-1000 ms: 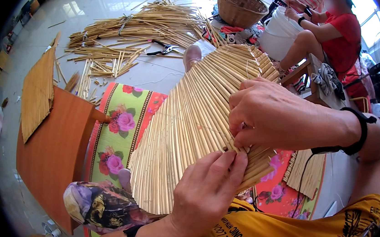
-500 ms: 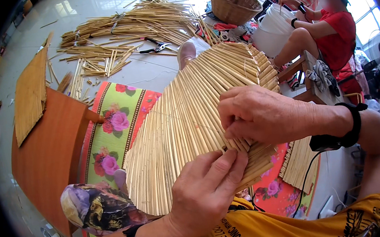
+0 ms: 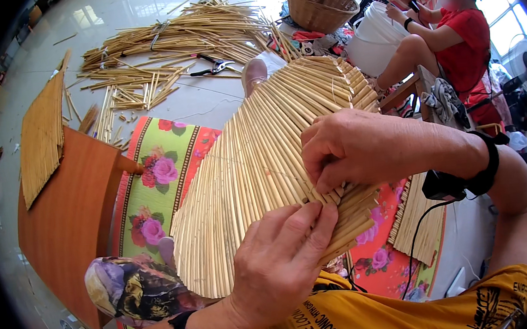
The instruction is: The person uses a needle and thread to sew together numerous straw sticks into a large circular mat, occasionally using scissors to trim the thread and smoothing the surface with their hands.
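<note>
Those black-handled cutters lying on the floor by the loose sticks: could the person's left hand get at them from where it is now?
Probably not without letting go. The left hand presses the fan-shaped stick panel on the lap, and the cutters lie on the floor beyond the panel's far edge. Nothing blocks them, but they look beyond easy reach.

You have two hands on one fan-shaped straw mat (image 3: pixel 257 165): your left hand (image 3: pixel 279 258) and your right hand (image 3: pixel 351 150). Each of your wrists carries one black band, two in all. One more finished straw mat (image 3: pixel 43 144) leans at the left edge of the floor, and a third (image 3: pixel 418 222) shows under your right forearm. One woven basket (image 3: pixel 318 4) stands at the far edge. One pair of scissors (image 3: pixel 212 65) lies among the loose stalks. One other person (image 3: pixel 454 38) sits at the far right corner.
</note>
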The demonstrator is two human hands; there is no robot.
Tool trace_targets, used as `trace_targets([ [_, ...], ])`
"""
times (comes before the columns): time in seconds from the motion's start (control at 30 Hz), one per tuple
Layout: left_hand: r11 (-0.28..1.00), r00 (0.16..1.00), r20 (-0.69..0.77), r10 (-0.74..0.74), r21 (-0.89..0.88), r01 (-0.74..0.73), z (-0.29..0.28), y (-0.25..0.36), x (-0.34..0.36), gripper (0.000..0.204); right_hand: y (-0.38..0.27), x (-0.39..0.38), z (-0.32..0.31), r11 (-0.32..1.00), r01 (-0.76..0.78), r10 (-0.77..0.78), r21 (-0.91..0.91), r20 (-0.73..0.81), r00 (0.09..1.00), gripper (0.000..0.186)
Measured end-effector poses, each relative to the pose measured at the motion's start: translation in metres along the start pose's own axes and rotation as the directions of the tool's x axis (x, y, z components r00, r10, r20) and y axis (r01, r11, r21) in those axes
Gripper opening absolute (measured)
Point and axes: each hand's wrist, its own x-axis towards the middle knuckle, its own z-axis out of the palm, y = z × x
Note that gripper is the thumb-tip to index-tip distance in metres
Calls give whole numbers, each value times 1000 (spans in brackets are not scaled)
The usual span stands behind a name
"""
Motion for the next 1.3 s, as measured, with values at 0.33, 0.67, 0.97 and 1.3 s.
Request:
trace_targets([
  [0.33,1000,1000,6,3,2,-3,-2,0,4,65,3,0,21,996,89,-93,-26,-342,935,13],
  [0.67,1000,998,51,31,4,-31,4,-2,2,65,-23,-2,-9,663,-82,130,744,-7,992,12],
  [0.97,998,999,27,42,45,-43,1,1,-5,57,27,30,-80,700,599,-212,388,-689,693,13],
  [1.3,987,999,1,45,152,-44,6,0,-9,41,5,16,-41,981,190,-132,37,-590,797,18],
])
